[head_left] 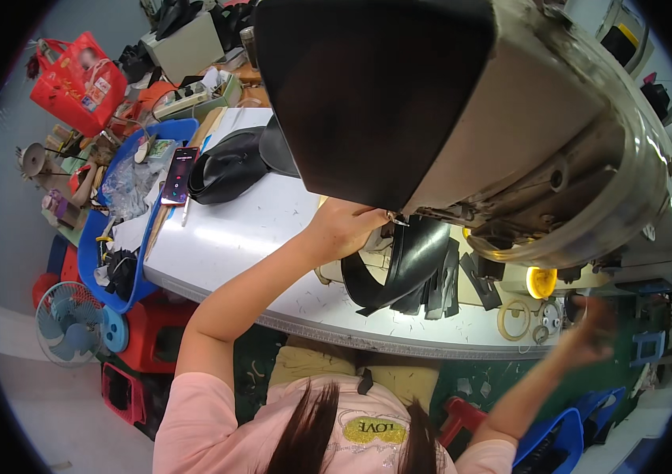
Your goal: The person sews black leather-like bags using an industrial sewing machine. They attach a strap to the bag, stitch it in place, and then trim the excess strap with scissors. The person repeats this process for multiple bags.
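Note:
A large industrial sewing machine [462, 142], black and pale metal, rises over the white table. My left hand [345, 229] is raised to the underside of its head, fingers closed in a pinch beside a small metal part. What they grip, if anything, is hidden. Just below that hand a curved, glossy black leather-like piece [409, 272] stands under the machine. Flat black strips [441, 288] lie next to it on the right. My right hand [591, 328], smeared by motion, is out past the table's right end near the machine's round end; its fingers cannot be made out.
Another black curved piece [229, 166] lies on the table [245, 229] behind my left arm, near a phone [180, 175]. A blue basin [134, 272] with scraps stands left. A fan [69, 324] and red stool [154, 336] are lower left. A yellow lamp [541, 282] glows right.

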Available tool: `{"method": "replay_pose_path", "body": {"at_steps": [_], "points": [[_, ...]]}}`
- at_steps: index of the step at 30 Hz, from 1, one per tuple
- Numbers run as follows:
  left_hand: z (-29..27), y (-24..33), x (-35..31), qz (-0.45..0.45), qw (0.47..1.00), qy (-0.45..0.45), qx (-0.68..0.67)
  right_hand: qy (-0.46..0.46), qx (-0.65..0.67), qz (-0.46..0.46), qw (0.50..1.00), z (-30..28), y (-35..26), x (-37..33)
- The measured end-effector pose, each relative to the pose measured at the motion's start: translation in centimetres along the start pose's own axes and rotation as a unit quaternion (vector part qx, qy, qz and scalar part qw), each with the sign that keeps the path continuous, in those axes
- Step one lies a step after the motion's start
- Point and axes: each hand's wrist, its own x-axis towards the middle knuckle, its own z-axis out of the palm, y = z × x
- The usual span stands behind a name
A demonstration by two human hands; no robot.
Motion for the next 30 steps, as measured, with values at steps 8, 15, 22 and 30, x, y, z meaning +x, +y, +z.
{"method": "replay_pose_path", "body": {"at_steps": [8, 15, 22, 30], "points": [[0.0, 0.1, 0.1, 0.0, 1.0, -0.019, -0.012, 0.006, -0.577, -0.092, 0.812, -27.0, 22.0, 23.6], [0.0, 1.0, 0.3, -0.016, 1.0, -0.005, 0.002, 0.013, -0.359, 0.172, 0.917, -30.5, 26.3, 22.0], [0.1, 0.9, 0.2, -0.005, 1.0, -0.004, -0.004, 0.103, -0.193, 0.231, 0.948, -30.8, 26.5, 21.6], [0.2, 0.7, 0.2, 0.005, 1.0, 0.01, 0.003, -0.118, -0.326, -0.005, 0.938, -10.6, 6.6, 4.0]]}}
